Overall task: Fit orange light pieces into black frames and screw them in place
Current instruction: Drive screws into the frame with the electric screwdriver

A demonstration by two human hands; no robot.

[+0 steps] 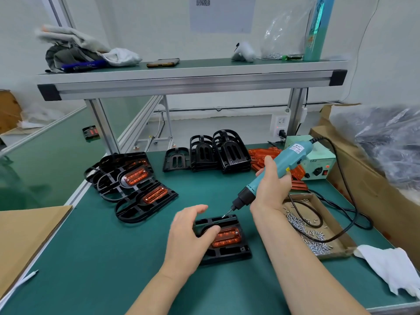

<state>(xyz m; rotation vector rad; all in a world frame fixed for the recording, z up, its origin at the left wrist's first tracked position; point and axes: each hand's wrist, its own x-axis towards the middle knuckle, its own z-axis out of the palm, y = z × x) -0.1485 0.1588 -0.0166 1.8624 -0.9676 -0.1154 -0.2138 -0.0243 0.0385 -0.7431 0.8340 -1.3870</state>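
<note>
A black frame (229, 252) lies flat on the green mat near me, with an orange light piece (228, 238) seated in its middle. My left hand (189, 237) rests on the frame's left side, its thumb pressing on the orange piece, fingers relaxed. My right hand (271, 185) grips a teal electric screwdriver (272, 172), tilted, with its bit tip at the frame's far edge. Finished frames with orange pieces (136, 185) lie stacked at the left. Empty black frames (218, 151) stand at the back, loose orange pieces (263, 155) beside them.
A shallow cardboard tray of small screws (311, 235) sits to the right, the screwdriver's black cable looping over it. A pale green power box (318, 161) stands behind. A white cloth (391, 267) lies at the right edge, cardboard (27, 237) at the left.
</note>
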